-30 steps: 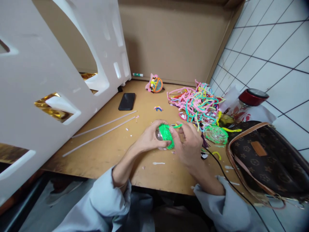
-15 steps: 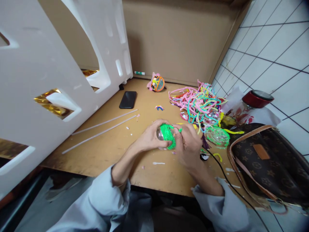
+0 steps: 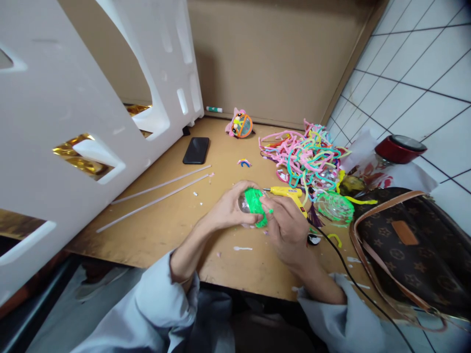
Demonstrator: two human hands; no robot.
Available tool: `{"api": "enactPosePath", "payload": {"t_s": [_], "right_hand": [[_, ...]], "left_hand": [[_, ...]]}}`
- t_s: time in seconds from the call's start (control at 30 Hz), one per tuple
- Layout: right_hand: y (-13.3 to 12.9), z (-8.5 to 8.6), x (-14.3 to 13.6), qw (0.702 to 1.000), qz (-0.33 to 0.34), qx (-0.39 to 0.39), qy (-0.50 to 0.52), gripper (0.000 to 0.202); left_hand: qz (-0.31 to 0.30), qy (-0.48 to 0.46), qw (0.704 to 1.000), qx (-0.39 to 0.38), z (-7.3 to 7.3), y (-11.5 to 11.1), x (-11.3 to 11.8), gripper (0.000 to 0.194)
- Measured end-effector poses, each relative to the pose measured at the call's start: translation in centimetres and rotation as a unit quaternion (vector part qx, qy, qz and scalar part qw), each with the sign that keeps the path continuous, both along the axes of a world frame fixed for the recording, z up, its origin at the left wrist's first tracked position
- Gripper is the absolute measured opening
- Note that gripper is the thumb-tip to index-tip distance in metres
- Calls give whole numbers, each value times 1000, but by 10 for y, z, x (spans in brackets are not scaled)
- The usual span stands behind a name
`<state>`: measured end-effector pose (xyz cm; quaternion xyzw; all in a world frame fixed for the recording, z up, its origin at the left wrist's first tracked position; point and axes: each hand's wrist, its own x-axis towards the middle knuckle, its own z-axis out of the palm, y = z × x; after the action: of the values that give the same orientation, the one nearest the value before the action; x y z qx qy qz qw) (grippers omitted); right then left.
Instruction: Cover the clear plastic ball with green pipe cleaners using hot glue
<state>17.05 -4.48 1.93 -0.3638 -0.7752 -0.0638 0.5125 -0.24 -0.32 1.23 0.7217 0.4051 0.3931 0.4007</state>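
Craft workspace: glue gun (image 3: pixel 287 192) and tangled pipe cleaners (image 3: pixel 303 154) on a tabletop (image 3: pixel 158 245).

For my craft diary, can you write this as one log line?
left hand: holds partly green ball | right hand: pinches green strand | yellow glue gun: beyond right hand
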Motion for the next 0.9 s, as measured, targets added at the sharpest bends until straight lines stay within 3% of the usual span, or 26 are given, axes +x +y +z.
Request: {"api": "enactPosePath", "payload": {"t_s": [0.23,0.7,0.9], "right_hand": [[-7,1,13,984,51,-131,107,20],[-4,-12,22,924,119,-286,225,7],[-2,-13,22,928,113,-285,214,8]], "left_hand": [[-9,-22,999,-22,-2,1,0,58],[-28,-30,999,-24,-2,3,-1,57],[-33,-40,998,-19,-5,3,-2,57]]}}
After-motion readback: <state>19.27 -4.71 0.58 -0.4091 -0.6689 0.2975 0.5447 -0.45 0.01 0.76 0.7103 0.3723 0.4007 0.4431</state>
